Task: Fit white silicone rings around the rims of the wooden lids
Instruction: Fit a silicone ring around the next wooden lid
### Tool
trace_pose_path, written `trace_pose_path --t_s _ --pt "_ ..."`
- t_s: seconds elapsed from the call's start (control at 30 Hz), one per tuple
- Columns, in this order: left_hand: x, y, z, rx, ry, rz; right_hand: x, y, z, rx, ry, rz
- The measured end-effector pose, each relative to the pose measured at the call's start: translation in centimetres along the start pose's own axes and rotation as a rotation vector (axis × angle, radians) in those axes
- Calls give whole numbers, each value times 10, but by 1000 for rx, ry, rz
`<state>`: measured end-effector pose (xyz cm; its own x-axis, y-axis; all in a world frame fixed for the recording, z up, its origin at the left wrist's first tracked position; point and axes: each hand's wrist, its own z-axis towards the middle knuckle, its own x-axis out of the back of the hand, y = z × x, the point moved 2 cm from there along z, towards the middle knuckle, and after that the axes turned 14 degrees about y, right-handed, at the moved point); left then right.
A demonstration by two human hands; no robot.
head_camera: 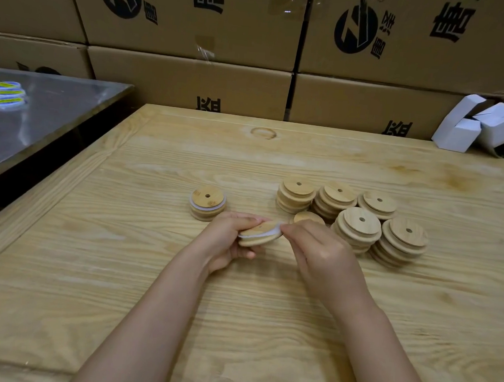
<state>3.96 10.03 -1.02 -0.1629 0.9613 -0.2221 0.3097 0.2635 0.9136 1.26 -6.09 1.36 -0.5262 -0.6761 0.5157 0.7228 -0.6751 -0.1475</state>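
Currently held: a wooden lid [261, 235] is gripped, tilted, just above the middle of the table [118, 270]; a white silicone ring [274, 229] is seen in its rim groove and is drawn outward at the lid's right side.
Left hand [228, 240]: the palm is turned inward; the fingers are curled under the lid and the thumb is laid over its top, so the lid is clamped between them.
Right hand [315, 250]: its back is turned to the camera; the fingers are bunched together, and the ring is pinched at their tips against the lid's right rim.
Forearms: both are bare, stretched in from the near edge and angled toward each other.
Ringed stack [207, 207]: a lid with a white band round it is set on another lid, just left of the hands, nearer the far edge.
Bare stacks [359, 226]: five stacks of lids with centre holes are grouped closely, right of the hands.
Single lid [307, 217]: it is partly hidden behind the right fingers.
Far right corner: small white cartons [485, 127] are heaped.
Beyond the far edge: printed cardboard boxes [197, 20] are stacked.
Beyond the left edge: a metal surface [54, 121] is seen.
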Motion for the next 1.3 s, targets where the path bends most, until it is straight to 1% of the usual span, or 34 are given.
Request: trace_pose_path --t_s 0.13,0.23,0.43,0.57,0.67,0.83,0.97,1.2,1.3 --pt "1 0 -1 16 -36 41 2 -3 1 6 -34 51" --pt "0 0 -1 17 -26 47 4 -5 4 -8 -31 75" --pt "-3 0 1 9 53 52 5 -10 4 16 -32 10" --pt "-5 -4 2 -30 119 97 4 -10 4 -12 -21 -64" --pt "-5 -5 3 -38 133 109 2 -10 2 5 -37 -83" --pt "-3 -4 4 -38 104 115 1 -6 0 5 -52 -38" --pt "-2 -2 3 -23 51 112 0 -2 0 -16 -66 20" --pt "1 0 1 -17 -22 108 2 -6 3 -15 -15 32" --pt "0 -2 2 -50 -35 76 2 -4 2 -46 -15 43"
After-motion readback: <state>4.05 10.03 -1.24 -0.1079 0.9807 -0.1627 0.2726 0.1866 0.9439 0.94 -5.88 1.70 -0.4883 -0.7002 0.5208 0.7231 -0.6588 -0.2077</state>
